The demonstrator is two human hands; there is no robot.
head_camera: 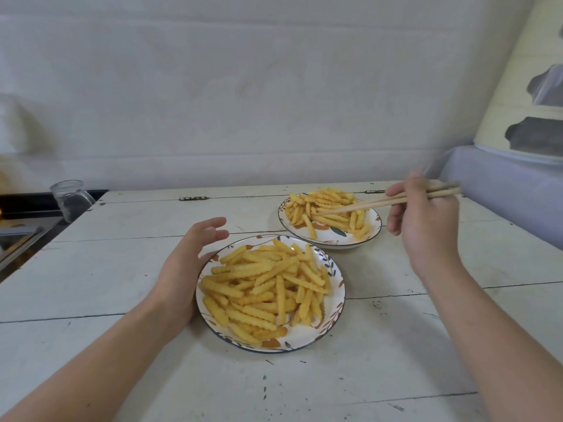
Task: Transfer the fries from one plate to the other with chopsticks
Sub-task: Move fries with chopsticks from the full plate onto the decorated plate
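Two plates stand on the white plank table, each with a leaf pattern round its rim: the near plate carries a large heap of crinkle-cut fries, and the far plate, just beyond it to the right, carries a smaller heap of fries. Two wooden chopsticks are gripped in the right hand, whose fingers curl round their upper ends; the tips reach into the far heap and touch the fries there. The left hand rests against the left rim of the near plate with its fingers relaxed and spread, grasping nothing. One clear glass jar stands at the table's far left edge. No writing or brand can be read anywhere.
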